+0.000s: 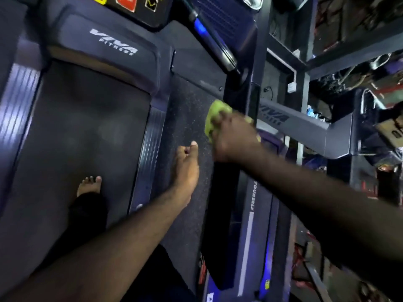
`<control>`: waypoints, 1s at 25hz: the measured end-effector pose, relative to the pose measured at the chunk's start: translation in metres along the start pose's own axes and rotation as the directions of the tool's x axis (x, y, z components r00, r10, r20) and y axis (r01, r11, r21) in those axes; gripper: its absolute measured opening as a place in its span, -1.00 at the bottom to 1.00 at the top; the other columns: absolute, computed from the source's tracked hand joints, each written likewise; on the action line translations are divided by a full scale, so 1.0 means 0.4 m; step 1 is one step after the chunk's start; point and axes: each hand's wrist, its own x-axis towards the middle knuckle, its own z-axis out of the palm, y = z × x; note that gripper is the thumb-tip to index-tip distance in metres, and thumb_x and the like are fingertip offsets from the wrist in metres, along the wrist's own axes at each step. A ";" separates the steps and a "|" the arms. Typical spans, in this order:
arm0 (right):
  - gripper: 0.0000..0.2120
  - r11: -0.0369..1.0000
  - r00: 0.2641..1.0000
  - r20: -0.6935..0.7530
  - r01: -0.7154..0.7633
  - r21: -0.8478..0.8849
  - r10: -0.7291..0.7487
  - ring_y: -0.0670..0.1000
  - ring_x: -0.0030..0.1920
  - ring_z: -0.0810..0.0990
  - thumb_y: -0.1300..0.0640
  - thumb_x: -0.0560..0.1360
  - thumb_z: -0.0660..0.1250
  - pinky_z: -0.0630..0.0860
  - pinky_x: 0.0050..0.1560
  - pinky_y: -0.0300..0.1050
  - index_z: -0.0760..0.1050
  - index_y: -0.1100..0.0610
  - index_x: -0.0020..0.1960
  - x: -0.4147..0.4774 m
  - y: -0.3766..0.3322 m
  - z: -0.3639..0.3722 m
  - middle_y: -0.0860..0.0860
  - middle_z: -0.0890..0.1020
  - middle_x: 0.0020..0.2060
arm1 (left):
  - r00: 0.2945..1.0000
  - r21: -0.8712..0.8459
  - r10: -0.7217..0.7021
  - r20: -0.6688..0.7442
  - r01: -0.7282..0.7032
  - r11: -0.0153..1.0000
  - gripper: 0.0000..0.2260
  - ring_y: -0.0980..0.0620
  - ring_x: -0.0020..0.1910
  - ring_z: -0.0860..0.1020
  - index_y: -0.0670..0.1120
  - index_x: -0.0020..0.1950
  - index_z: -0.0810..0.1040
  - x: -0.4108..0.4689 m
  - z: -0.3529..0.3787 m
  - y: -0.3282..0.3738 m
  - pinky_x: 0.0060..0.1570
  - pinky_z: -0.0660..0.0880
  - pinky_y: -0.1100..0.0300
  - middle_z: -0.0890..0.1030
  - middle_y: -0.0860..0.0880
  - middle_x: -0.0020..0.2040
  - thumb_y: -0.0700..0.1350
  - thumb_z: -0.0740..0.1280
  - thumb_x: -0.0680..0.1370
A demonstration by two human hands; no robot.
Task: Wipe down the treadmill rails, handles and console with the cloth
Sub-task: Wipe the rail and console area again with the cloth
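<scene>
My right hand [234, 138] grips a bunched yellow-green cloth [214, 115] and holds it against the dark right handrail [220, 214] of the treadmill, near where the rail meets the upright. My left hand [186, 164] hangs in the air just left of the rail, fingers curled into a loose fist, holding nothing. The belt [82, 136] runs below at the left, with the grey motor cover [113, 42] beyond it. The console's lower edge [126, 4] with coloured buttons shows at the top. A chrome handle bar [218, 46] slants down from the console.
My bare foot [89, 186] stands on the belt. A second treadmill [292, 123] sits close on the right. Metal shelving [305, 68] full of cluttered items stands behind it. The speckled side deck [187, 110] lies between belt and rail.
</scene>
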 end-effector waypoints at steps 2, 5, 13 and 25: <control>-0.52 0.962 0.960 0.076 0.271 -0.007 -0.270 0.21 0.21 0.58 0.00 0.61 0.02 0.49 0.20 0.06 0.65 0.14 0.24 -0.105 -0.104 0.027 0.11 0.67 0.17 | 0.998 0.010 0.041 -0.039 -0.041 0.999 -0.64 -0.03 -0.03 0.55 0.03 0.01 0.45 -0.002 -0.029 0.013 0.13 0.53 -0.10 0.56 0.03 -0.06 0.31 0.16 0.66; -0.43 0.975 0.977 0.006 0.212 -0.065 -0.212 0.19 0.09 0.65 -0.17 0.47 0.02 0.62 0.11 0.06 0.67 0.08 0.15 -0.044 -0.002 0.027 0.09 0.69 0.08 | 0.998 0.018 0.049 0.045 -0.050 0.999 -0.41 -0.08 0.15 0.57 -0.01 0.17 0.52 0.000 -0.055 0.018 0.26 0.53 -0.18 0.59 -0.01 0.14 0.46 0.10 0.53; -0.63 0.943 0.948 -0.152 0.300 0.142 -0.279 0.12 0.21 0.63 -0.08 0.40 0.26 0.52 0.17 0.03 0.73 -0.06 0.09 -0.186 -0.053 0.060 -0.05 0.71 0.18 | 0.997 -0.072 0.033 0.069 -0.028 0.997 -0.46 -0.10 0.28 0.56 -0.06 0.37 0.52 -0.048 -0.034 -0.050 0.39 0.46 -0.20 0.59 -0.06 0.28 0.33 0.07 0.70; -0.55 0.659 0.719 -0.424 -0.064 0.749 0.551 0.07 0.66 0.18 -0.17 0.65 0.33 0.13 0.64 0.15 0.54 0.02 0.45 -0.273 -0.126 0.166 0.10 0.24 0.64 | 0.946 -0.065 0.186 0.267 -0.175 0.982 -0.44 0.13 0.55 0.32 0.05 0.62 0.35 -0.008 0.051 0.072 0.61 0.21 -0.05 0.36 0.09 0.61 0.29 0.11 0.69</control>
